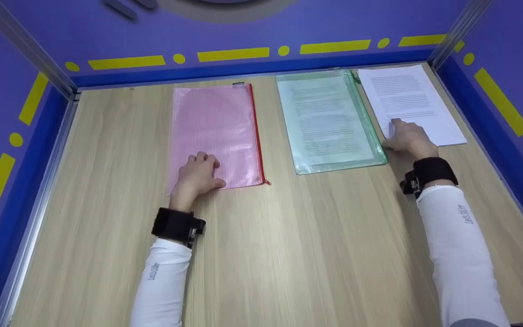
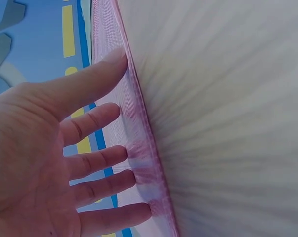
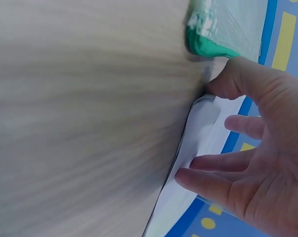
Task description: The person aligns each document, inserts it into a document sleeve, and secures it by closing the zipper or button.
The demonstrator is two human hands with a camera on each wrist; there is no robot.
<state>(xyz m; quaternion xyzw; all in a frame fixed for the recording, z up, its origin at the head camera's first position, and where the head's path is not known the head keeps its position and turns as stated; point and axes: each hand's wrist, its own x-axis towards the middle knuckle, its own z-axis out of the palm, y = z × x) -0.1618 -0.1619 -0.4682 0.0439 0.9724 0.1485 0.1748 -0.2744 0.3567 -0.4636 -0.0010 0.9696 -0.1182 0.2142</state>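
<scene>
On the pale wood-grain table (image 1: 288, 250), toward its far edge, a translucent pink rectangular plastic pouch (image 1: 216, 122) lay flat, a red zipper (image 1: 254, 127) running along its right side. The person's left hand (image 1: 196, 175) rested on its near left part, fingers spread and relaxed, clasping nothing; the thumb touched the pouch near its front edge.

Farther right, a loose stack of white printed paper sheets (image 1: 409, 93) lay near the table's far right corner. The person's right hand (image 1: 410, 137) was at its near left corner, fingertips touching the paper and thumb beside the corner, which bent up slightly in the right wrist view. That hand was loosely spread too, with no grip on the sheets.

Between pink pouch and stack lay a translucent green plastic zip pouch (image 1: 329, 118) with printed text showing through, its right edge just beside the paper. Black fabric wristbands (image 1: 170, 223) and white cloth sleeves (image 1: 164, 281) covered both arms.
</scene>
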